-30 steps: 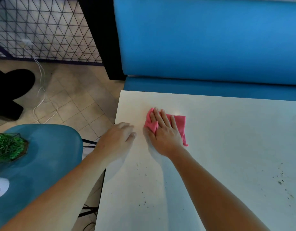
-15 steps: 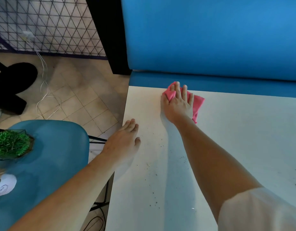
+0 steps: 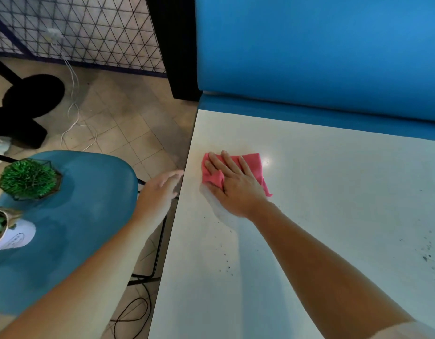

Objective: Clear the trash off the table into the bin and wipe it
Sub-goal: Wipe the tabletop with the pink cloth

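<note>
1. Progress, trash: no loose trash shows on the smooth white rectangular table [image 3: 333,196]. No bin is in view, so whether anything went into it cannot be confirmed.
2. Progress, wiping: under way. The small pink fabric cloth [image 3: 253,162] lies on the table near its far left corner, close to the left edge. The surface around it looks free of marks.
3. Outstanding: fine dark specks [image 3: 226,263] lie scattered on the near part of the table, beside the right forearm. A second patch of dark smudges [image 3: 426,255] sits near the right border of the view. By this evidence, the greater part of the surface is yet to be wiped.
4. Right hand [image 3: 236,189]: laid flat on the cloth, palm down, fingers straight and slightly spread, pressing it to the table. A raised fold of cloth hides the thumb, so its position cannot be told. The forearm reaches diagonally across the table.
5. Left hand [image 3: 160,192]: blurred, fingers straight and together, holding nothing, just at the table's left edge. Contact with the edge cannot be determined.
6. Surroundings: a rounded blue moulded chair [image 3: 89,216] beside the table carries a small green potted plant [image 3: 28,179].
</note>
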Action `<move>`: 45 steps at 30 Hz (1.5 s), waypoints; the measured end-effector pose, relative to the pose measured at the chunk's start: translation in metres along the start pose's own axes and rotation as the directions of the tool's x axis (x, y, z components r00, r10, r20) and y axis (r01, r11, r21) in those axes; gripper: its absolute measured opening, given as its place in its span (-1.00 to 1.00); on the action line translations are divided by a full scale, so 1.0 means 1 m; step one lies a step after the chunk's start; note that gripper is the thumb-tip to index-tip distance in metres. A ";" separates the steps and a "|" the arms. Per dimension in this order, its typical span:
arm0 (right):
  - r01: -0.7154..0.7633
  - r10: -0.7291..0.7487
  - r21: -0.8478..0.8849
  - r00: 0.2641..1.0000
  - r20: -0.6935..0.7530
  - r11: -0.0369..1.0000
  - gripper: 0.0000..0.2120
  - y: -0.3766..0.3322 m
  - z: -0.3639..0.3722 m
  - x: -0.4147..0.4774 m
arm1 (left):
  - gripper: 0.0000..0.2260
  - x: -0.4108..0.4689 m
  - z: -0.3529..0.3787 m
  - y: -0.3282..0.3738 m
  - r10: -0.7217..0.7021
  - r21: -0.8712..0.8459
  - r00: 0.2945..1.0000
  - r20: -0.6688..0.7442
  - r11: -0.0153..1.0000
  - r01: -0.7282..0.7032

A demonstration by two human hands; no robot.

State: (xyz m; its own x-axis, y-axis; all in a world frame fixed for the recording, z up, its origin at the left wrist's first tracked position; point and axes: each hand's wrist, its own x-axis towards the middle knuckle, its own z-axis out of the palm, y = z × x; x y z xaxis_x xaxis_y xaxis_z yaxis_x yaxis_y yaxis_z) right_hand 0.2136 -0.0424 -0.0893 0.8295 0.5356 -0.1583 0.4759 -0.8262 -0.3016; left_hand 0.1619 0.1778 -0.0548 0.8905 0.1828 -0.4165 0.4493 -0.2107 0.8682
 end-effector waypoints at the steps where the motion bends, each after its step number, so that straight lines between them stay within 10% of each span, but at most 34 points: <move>1: -0.006 0.006 0.004 1.000 -0.003 1.000 -0.39 0.004 0.001 -0.011 | -0.73 -0.009 -0.001 -0.006 -0.005 0.113 0.998 0.055 0.994 -0.001; 8: -0.334 0.338 0.063 0.939 -0.071 0.940 -0.32 -0.003 0.000 0.024 | -0.57 -0.049 -0.001 -0.023 -0.006 0.254 0.994 0.110 0.967 -0.022; 14: -0.128 0.128 0.051 0.992 0.011 0.990 -0.38 -0.059 0.019 -0.003 | -0.66 -0.046 0.000 -0.024 -0.138 -0.036 0.983 0.122 0.989 0.143; 18: -0.046 0.046 0.036 0.999 0.002 0.998 -0.39 -0.072 0.033 -0.065 | -0.58 -0.060 0.005 -0.008 -0.080 0.126 0.986 0.149 0.990 0.061; 22: -0.141 0.141 0.023 0.990 0.004 0.990 -0.38 -0.041 0.033 -0.111 | -0.55 -0.074 0.008 -0.012 -0.015 0.408 0.993 0.119 0.912 -0.035; 28: -0.346 0.351 0.109 0.936 -0.029 0.932 -0.34 -0.080 0.041 -0.070 | -0.42 -0.062 0.000 -0.025 -0.173 0.204 0.970 0.169 0.969 0.138; 37: 0.068 -0.067 -0.017 0.995 0.072 0.998 -0.42 -0.105 0.060 -0.161 | -0.42 -0.095 0.012 0.000 -0.168 0.230 0.977 0.133 0.964 0.134; 45: -0.245 0.245 0.023 0.969 0.017 0.969 -0.37 -0.086 0.053 -0.143 | -0.45 -0.106 0.019 -0.017 -0.090 0.392 0.983 0.159 0.920 0.021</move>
State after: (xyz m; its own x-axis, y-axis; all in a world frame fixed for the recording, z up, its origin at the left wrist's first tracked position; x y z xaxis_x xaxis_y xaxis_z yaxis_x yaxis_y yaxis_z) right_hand 0.0383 -0.0387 -0.0902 0.9156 0.3201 -0.2434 0.2511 -0.9279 -0.2756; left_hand 0.0606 0.1442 -0.0306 0.8463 0.0466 -0.5307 0.4602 -0.5659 0.6841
